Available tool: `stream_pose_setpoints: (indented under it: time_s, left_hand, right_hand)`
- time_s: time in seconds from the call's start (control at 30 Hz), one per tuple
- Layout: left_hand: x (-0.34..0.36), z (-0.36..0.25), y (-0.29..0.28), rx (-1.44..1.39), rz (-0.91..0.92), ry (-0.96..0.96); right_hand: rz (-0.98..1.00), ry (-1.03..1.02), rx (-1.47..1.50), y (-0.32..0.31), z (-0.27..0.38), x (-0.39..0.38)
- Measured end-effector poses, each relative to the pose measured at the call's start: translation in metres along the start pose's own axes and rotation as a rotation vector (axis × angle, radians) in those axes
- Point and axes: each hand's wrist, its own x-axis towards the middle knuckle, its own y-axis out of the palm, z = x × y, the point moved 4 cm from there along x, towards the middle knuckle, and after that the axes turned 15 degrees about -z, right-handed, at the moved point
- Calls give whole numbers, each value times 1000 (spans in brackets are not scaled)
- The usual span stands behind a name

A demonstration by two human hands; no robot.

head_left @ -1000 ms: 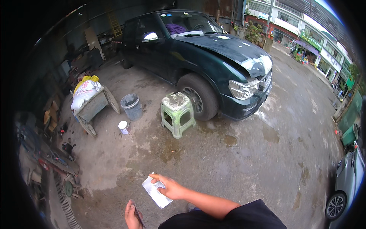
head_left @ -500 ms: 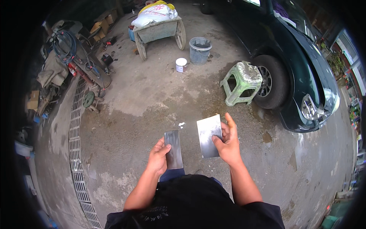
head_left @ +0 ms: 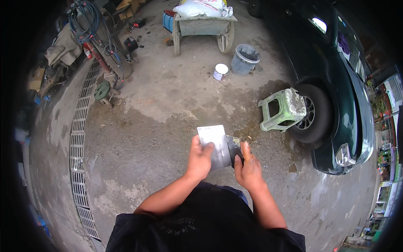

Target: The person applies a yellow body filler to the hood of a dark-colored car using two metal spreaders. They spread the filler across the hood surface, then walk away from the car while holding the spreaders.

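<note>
My left hand (head_left: 197,161) is closed on a silvery rectangular metal sheet (head_left: 215,136), its thumb lying on the face. To the right, my right hand (head_left: 250,170) grips a darker flat piece (head_left: 233,148) with a grimy top edge, partly hidden behind the silvery sheet; the two pieces overlap in front of my body. Beyond them a dirty pale-green plastic stool (head_left: 294,101) stands beside the front wheel (head_left: 319,119) of a dark green pickup (head_left: 357,122).
A loaded wooden cart (head_left: 202,26), grey bucket (head_left: 244,63) and small white can (head_left: 220,73) sit ahead. Along the left are a drain grate (head_left: 77,176), a round low stool (head_left: 102,90), coiled hoses (head_left: 82,23) and assorted clutter. The concrete floor (head_left: 138,143) has damp patches.
My view has swung left from the pickup toward the cart. The two flat pieces came together, and the paler sheet is now in my left hand, the darker one in my right.
</note>
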Motion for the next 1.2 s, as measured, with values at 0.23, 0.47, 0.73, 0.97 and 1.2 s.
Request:
stream_pose_setpoints:
  time_s: [0.23,0.47,0.73,0.97,1.2]
  left_hand:
    - [43,-41,17,38,105,325]
    - [70,-32,43,71,123,234]
    - [107,-23,111,156,60,425]
    - [125,-28,159,212,-6,466]
    - [142,-38,171,272,-77,572]
  right_hand:
    - [116,-149,-81,23,-15,16]
    - [-6,195,25,11,-55,69]
    - [2,234,216,37,-117,124]
    - [-62,196,321,41,-162,174]
    - [-102,-127,145,50,-162,193]
